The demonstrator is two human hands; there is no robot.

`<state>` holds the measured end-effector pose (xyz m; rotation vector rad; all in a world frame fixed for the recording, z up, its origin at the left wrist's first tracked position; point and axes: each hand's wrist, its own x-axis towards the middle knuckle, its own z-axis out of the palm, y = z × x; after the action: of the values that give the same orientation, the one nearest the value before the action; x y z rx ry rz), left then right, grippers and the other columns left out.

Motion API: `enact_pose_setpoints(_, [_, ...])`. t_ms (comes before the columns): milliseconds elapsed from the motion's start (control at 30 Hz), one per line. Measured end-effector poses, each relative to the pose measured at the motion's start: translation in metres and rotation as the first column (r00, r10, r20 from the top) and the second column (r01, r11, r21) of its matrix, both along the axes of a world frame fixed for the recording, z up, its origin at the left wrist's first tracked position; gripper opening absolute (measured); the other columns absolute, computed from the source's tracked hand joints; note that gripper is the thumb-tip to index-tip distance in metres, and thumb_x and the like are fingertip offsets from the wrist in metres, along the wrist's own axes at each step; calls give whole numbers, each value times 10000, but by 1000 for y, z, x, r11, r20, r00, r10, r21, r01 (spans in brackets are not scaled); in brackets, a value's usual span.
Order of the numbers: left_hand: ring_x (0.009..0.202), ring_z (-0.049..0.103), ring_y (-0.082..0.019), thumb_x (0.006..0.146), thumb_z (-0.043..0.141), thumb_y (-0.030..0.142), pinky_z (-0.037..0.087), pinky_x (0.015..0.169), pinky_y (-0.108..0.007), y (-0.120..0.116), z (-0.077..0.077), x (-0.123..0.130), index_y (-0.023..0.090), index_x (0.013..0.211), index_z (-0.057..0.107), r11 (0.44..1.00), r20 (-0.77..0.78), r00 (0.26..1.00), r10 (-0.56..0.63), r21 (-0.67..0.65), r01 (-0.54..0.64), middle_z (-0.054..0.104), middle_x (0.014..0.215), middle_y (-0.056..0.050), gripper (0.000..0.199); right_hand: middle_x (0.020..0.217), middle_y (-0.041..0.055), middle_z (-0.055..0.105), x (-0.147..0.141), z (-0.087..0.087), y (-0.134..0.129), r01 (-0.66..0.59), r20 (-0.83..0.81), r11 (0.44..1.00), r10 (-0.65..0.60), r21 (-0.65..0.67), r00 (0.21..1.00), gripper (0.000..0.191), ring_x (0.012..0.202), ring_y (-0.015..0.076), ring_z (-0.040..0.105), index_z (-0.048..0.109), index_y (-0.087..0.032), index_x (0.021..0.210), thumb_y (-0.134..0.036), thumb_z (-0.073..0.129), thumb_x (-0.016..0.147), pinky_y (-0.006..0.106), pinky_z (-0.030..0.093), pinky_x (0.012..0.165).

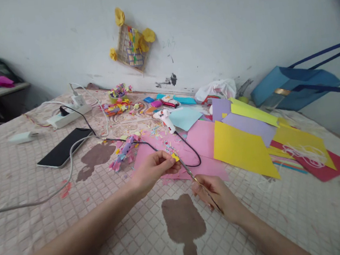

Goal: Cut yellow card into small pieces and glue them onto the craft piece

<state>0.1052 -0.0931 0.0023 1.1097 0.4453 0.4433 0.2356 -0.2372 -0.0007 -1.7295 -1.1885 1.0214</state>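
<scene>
Between the thumb and fingers of my left hand (159,165) is a small piece of yellow paper (175,157). My right hand (213,194) is closed around a pair of scissors (189,172), seen nearly edge-on. The slim metal blades point up and left, their tips at the yellow piece; whether they touch it I cannot tell. Beneath both hands lie pink paper sheets (148,154) strewn with tiny paper scraps. A white glue gun (165,120) rests just beyond, its black cord curving round on the right. Left of my left hand lies a decorated purple paper roll (126,151).
A tablet (64,148), a power strip (70,115) and loose cables occupy the left side. Yellow paper (242,148), purple sheets and white string (306,155) spread rightward. A blue bag (294,86) stands at the back right. Paper flowers fill a small pot (118,93) near the wall.
</scene>
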Motion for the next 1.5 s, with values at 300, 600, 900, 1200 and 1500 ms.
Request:
enact_pose_setpoints(300, [698, 609, -111, 732, 636, 242, 471, 725, -276, 0, 1, 0, 119, 729, 515, 1000, 0, 1000, 4, -15, -4, 643, 731, -36, 173, 440, -80, 356, 2, -5, -1, 0, 7, 1000, 0, 7, 1000, 336, 384, 66, 312, 464, -174, 617, -445, 470, 815, 203, 238, 395])
enact_pose_setpoints(600, [686, 602, -116, 727, 637, 257, 466, 730, -297, 1, 1, 0, 124, 735, 510, 999, -18, 999, 29, -14, -29, 632, 722, -36, 184, 456, -74, 356, 1, -4, -1, -9, 8, 1000, 9, 6, 1000, 313, 387, 67, 310, 456, -176, 612, -418, 486, 810, 198, 239, 383])
enact_pose_setpoints(900, [685, 606, -119, 730, 631, 277, 464, 709, -279, 3, 1, 0, 124, 734, 507, 999, -37, 999, 33, 22, -32, 636, 721, -42, 197, 480, -64, 349, 1, -4, -1, -29, 38, 1000, 29, 11, 999, 319, 428, 77, 315, 429, -181, 600, -405, 467, 824, 200, 234, 409])
enact_pose_setpoints(1200, [672, 605, -118, 725, 635, 286, 465, 702, -279, 4, 1, 0, 124, 725, 506, 999, -48, 998, 38, 38, -36, 633, 702, -37, 207, 498, -60, 324, 2, -3, -1, -35, 102, 999, 33, 23, 994, 370, 464, 83, 301, 377, -184, 564, -444, 480, 806, 202, 225, 424])
enact_pose_setpoints(1500, [675, 602, -111, 734, 625, 285, 466, 706, -275, 5, 0, -1, 131, 724, 515, 997, -63, 997, 37, 72, -32, 630, 704, -26, 189, 501, -53, 331, 4, -2, 0, -47, 162, 999, 43, 22, 986, 365, 469, 83, 309, 402, -179, 561, -437, 474, 809, 196, 236, 412])
